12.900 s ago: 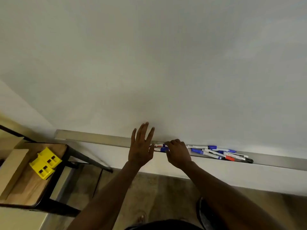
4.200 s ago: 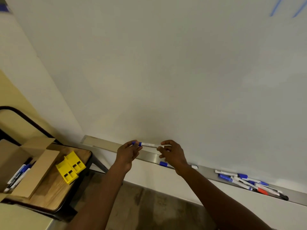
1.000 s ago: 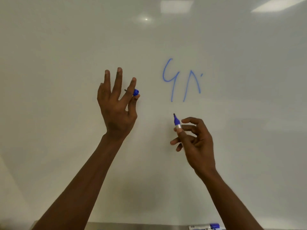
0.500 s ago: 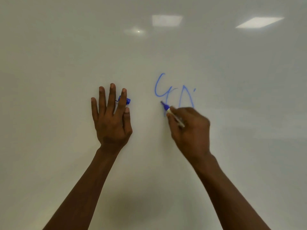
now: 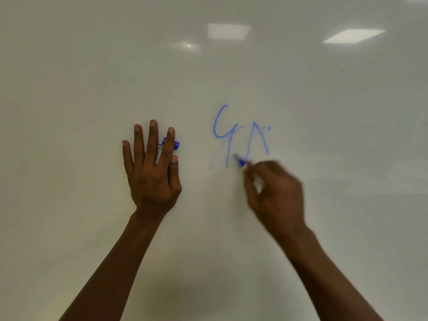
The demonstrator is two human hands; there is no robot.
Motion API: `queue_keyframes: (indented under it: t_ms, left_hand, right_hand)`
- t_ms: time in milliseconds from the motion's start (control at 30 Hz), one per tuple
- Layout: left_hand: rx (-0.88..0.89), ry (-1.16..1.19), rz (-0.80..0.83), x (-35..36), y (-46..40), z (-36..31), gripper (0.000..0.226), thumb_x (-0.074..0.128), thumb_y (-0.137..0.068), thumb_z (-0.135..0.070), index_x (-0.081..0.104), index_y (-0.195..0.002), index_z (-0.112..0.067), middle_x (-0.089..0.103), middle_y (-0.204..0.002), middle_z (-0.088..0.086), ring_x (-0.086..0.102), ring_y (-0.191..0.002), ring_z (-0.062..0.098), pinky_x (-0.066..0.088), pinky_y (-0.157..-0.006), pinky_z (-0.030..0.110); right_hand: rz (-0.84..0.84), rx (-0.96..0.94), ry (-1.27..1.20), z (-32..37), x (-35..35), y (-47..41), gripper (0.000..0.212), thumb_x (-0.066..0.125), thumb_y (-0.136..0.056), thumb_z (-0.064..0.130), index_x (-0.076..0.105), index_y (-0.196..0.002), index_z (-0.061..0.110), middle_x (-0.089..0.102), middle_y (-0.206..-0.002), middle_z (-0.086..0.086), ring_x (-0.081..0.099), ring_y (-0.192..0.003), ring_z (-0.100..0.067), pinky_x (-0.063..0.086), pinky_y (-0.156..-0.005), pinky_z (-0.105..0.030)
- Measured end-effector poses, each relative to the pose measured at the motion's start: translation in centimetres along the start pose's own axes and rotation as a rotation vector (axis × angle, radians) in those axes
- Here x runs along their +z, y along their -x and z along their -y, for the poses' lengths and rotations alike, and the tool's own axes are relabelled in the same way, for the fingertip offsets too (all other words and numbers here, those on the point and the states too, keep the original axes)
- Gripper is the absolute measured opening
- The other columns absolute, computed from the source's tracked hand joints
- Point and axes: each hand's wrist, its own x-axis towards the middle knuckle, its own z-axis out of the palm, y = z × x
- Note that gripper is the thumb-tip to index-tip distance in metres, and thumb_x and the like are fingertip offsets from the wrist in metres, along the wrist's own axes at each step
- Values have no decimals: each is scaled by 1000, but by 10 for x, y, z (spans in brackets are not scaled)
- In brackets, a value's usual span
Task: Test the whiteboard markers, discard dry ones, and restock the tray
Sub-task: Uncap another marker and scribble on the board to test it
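My right hand grips an uncapped blue whiteboard marker, blurred by motion, with its tip at the whiteboard. Just above the tip are blue scribbles, with a fainter stroke running down to the left. My left hand lies flat against the board with straight fingers. The marker's blue cap is pinched at its index finger and sticks out to the right. The marker tray is out of view.
Ceiling lights reflect in the glossy board at the upper right. The white surface fills the whole view around both hands.
My right hand has drawn a new faint stroke down and left, then moved right and down along the board. My left hand with the cap has stayed flat in place.
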Motion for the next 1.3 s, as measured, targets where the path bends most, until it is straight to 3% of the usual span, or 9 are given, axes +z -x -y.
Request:
queue_keyframes:
  t_ms: [133,267,500,667,733,800,1000,1100,1300]
  left_hand:
    - [18,-8,-1,0,1,2,48,31,-109,-28,38,-154,-17,32,-162,14,21,-153,38,16,-124,58]
    - [29,9,-19,1,2,3,45,40,-106,-21,44,-151,-16,35,-160,15,23,-152,40,19,-123,60]
    - [33,17,-47,2,3,6,43,47,-104,-19,50,-147,-17,39,-158,14,26,-152,38,20,-123,57]
    - [29,30,-56,3,4,6,43,47,-103,-20,51,-146,-15,40,-158,14,27,-151,38,20,-123,58]
    - [26,30,-51,3,4,6,44,46,-104,-21,49,-148,-16,39,-158,14,26,-152,37,20,-123,58]
    - [21,22,-45,2,3,5,46,46,-103,-22,47,-149,-17,38,-159,14,25,-152,37,19,-123,58]
    - [15,22,-32,0,4,3,51,48,-100,-21,44,-151,-15,36,-160,13,24,-153,36,19,-123,58]
    - [18,18,-27,0,4,2,53,49,-99,-21,41,-152,-15,35,-161,13,23,-153,37,20,-122,59]
    - [20,14,-30,1,5,2,52,48,-100,-23,44,-151,-15,35,-160,13,24,-153,37,19,-123,59]
  right_hand:
    - [296,-32,-205,17,12,31,4,71,-88,19,74,-90,21,67,-76,4,62,-59,-16,53,-54,-33]
    - [175,211,-539,21,-4,5,19,65,-95,6,68,-105,23,69,-89,7,65,-57,-14,48,-56,-21]
    - [85,629,-1318,15,-24,-43,46,40,-97,-11,71,-113,19,77,-105,-15,74,-94,-33,57,-76,-34]
    - [-89,361,-707,12,-10,-36,23,80,-86,21,64,-102,19,74,-79,-1,71,-72,-17,55,-68,-33]
    - [-97,350,-662,11,-1,-32,13,67,-97,30,73,-103,20,75,-84,2,72,-75,-16,57,-67,-40]
    - [-91,344,-624,10,5,-30,25,54,-102,28,77,-110,20,77,-93,4,74,-82,-18,59,-72,-46]
    - [-50,50,-369,18,18,-7,24,55,-102,23,76,-113,18,75,-96,5,72,-83,-10,57,-72,-34]
    - [19,-65,-246,20,23,12,27,52,-102,29,77,-112,22,74,-93,7,67,-69,-13,53,-62,-35]
    - [-233,41,-148,-7,1,-33,26,54,-103,24,75,-118,19,77,-107,-2,75,-87,-24,58,-73,-44]
